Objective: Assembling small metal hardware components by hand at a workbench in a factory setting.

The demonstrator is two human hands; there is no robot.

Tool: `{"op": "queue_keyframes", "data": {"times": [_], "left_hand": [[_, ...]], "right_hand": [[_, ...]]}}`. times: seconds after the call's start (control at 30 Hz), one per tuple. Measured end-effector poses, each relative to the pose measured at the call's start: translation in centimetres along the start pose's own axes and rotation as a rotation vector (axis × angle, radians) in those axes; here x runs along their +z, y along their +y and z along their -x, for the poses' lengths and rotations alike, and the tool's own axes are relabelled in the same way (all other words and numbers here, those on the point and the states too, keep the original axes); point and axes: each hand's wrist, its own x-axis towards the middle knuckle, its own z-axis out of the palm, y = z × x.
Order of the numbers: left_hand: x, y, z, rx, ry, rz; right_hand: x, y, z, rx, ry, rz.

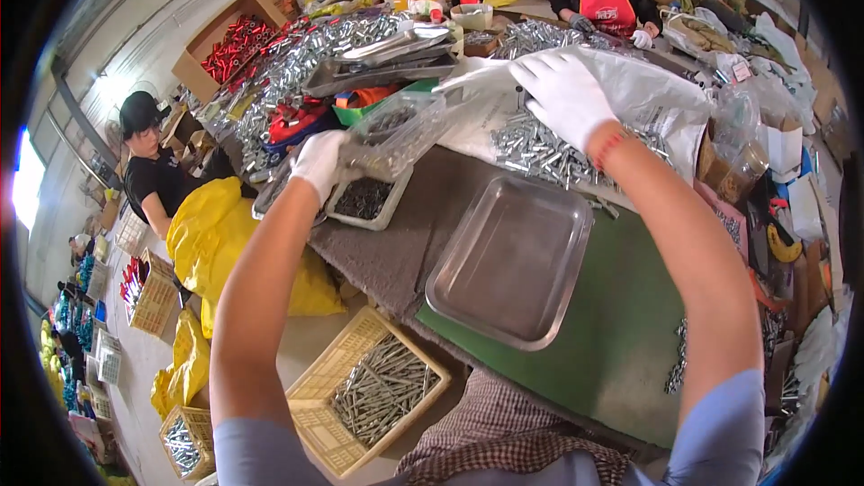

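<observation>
Two gloved hands are raised over a crowded tabletop, and an empty steel tray lying on the green mat is taken as the landmark. Beyond the tray's far left corner, the left hand is closed on the edge of a clear plastic bag holding dark small parts; the bag is held tilted above a small white dish filled with similar dark pieces. Beyond the tray's far edge, the right hand is laid palm down, fingers spread and open, on a white sack; nothing is seen to be gripped by it. A heap of silver metal sleeves is spilled from that sack between the hand and the tray. To the near left of the tray, below the tabletop edge, a yellow basket of long grey bolts is seen. Far beyond the tray, a person in a red apron is seated at the opposite side, and well to the left of the tray a person in a black cap is seen beside yellow bags.
</observation>
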Motion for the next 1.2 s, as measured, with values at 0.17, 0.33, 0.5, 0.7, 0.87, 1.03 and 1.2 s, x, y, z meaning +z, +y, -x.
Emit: {"op": "queue_keyframes", "data": {"times": [0.17,0.33,0.5,0.7,0.87,1.03,1.2], "left_hand": [[-0.5,-1.3,-0.5,0.016,0.026,0.103],[1.4,-1.4,-1.7,0.035,0.052,0.147],[5.3,-2.5,-6.8,0.010,0.081,0.201],[9.5,-6.2,-14.7,-0.011,0.101,0.047],[14.2,-7.2,-15.6,-0.005,0.308,-0.733],[14.4,-5.0,-14.0,0.038,0.350,-0.647],[8.9,-3.1,-6.9,0.347,0.134,-0.810]], "right_hand": [[7.1,1.2,-5.4,0.148,-0.151,0.098],[10.9,-0.1,-2.8,0.061,-0.188,0.027],[11.2,-2.7,0.2,0.033,-0.270,-0.003],[12.0,-3.5,0.8,0.001,-0.195,-0.087],[14.8,-3.5,1.8,0.011,-0.275,-0.056],[13.4,-3.2,2.6,0.059,-0.271,-0.148],[4.2,-4.6,5.2,-0.098,-0.055,-0.298]]}}
